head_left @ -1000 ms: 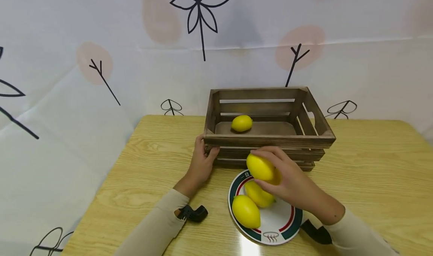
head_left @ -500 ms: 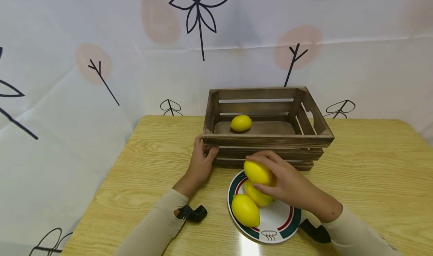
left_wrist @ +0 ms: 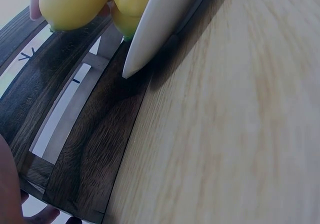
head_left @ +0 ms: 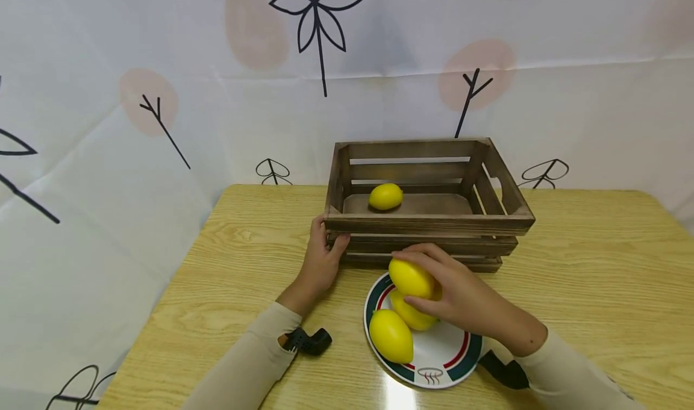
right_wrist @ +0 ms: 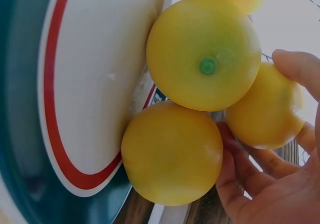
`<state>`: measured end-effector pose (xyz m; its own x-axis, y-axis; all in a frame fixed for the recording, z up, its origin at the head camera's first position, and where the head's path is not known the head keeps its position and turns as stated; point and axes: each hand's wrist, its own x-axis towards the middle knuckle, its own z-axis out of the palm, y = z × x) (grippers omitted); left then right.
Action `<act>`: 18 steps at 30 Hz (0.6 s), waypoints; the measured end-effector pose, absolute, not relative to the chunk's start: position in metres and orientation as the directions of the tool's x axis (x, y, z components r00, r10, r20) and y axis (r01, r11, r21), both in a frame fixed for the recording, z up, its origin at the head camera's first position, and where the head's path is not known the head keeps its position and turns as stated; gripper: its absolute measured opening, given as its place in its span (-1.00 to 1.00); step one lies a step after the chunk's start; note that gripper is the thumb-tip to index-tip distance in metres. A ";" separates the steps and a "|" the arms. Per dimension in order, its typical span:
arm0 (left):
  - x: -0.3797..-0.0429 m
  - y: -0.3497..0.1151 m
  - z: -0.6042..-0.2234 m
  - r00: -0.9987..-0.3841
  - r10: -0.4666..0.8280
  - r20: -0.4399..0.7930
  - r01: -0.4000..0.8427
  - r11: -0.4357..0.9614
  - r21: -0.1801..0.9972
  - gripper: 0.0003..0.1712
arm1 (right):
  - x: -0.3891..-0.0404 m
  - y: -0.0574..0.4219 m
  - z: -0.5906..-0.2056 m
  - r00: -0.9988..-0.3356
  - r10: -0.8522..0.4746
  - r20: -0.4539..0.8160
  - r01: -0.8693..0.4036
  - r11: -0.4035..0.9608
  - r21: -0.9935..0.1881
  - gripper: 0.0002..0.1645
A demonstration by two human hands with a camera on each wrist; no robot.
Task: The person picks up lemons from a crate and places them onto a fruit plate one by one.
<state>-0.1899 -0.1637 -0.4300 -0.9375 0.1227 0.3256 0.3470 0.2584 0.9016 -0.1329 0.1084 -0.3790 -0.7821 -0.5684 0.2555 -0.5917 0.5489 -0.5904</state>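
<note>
My right hand [head_left: 461, 289] holds a yellow lemon [head_left: 411, 277] between thumb and fingers, above the near side of the plate [head_left: 434, 353]. In the right wrist view the held lemon [right_wrist: 265, 109] sits close against other lemons. A front lemon [head_left: 391, 336] lies at the plate's left, and another lemon [head_left: 409, 313] lies partly under the held one. A further lemon behind the right hand is mostly hidden in the head view. My left hand [head_left: 320, 256] grips the front left corner of a brown slatted wooden crate [head_left: 428, 224], its thumb on the front. Inside the crate rests one lemon [head_left: 385, 197].
Crate and plate stand on a light wooden table [head_left: 233, 277], the plate just in front of the crate. A white cloth [head_left: 217, 97] with plant drawings hangs behind. Black wrist cameras [head_left: 309, 341] jut from both sleeves.
My right hand has lowered the held lemon slightly toward the plate and a little to the left. The front lemon on the plate has shifted slightly left. The left hand keeps its grip.
</note>
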 end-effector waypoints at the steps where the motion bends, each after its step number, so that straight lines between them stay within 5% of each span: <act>1: -0.190 -0.164 -0.430 -0.937 0.122 0.327 0.348 0.260 0.901 -0.24 | -0.133 0.108 -0.379 -0.782 -0.568 0.257 -0.593 0.550 -0.589 -0.20; 18: -0.191 -0.164 -0.431 -0.939 0.114 0.324 0.343 0.269 0.900 -0.28 | -0.134 0.109 -0.379 -0.790 -0.571 0.221 -0.576 0.570 -0.586 -0.23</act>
